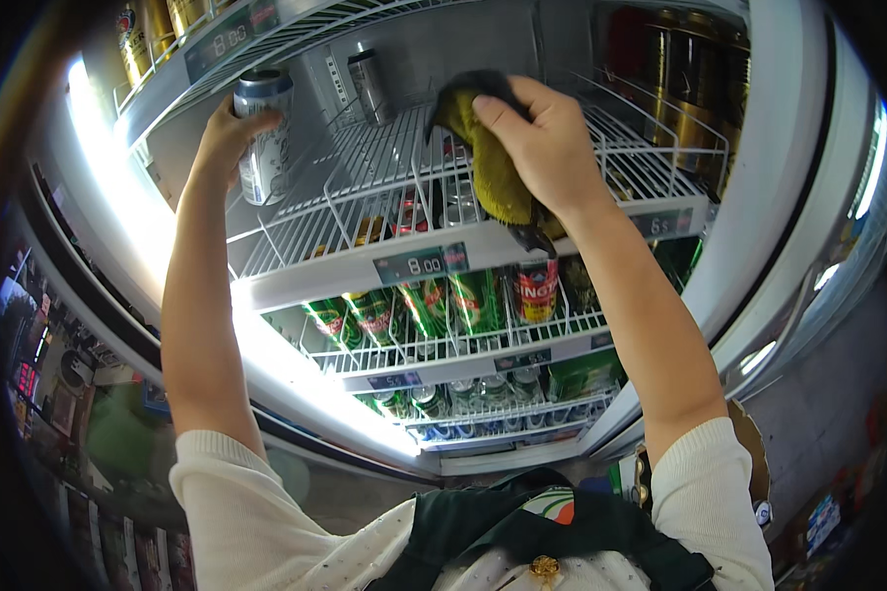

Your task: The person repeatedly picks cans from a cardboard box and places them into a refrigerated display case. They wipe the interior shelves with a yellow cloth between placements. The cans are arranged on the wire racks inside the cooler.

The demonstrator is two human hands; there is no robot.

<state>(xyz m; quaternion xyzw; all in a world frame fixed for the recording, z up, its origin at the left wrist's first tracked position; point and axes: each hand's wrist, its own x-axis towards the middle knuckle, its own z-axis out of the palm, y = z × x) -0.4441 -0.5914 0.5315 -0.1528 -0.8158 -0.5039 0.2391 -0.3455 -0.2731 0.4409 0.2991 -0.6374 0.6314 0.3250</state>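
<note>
My left hand (225, 140) grips a tall silver-white drink can (264, 159) with a dark blue top, held upright at the left side of a display fridge. In my right hand (551, 140) is a yellow-green and dark grey cloth (497, 173), bunched up and hanging over the front of a white wire shelf (384, 177). A second silver can (370, 85) stands at the back of that shelf. Part of the shelf and its front rail is hidden behind the cloth and my right hand.
Gold and dark cans (691, 103) stand behind wire dividers on the right. Below, green cans (421, 303) and a red can (537, 289) fill a lower shelf. Another wire shelf (318, 48) with gold cans hangs overhead. A bright light strip (118, 162) lines the left frame.
</note>
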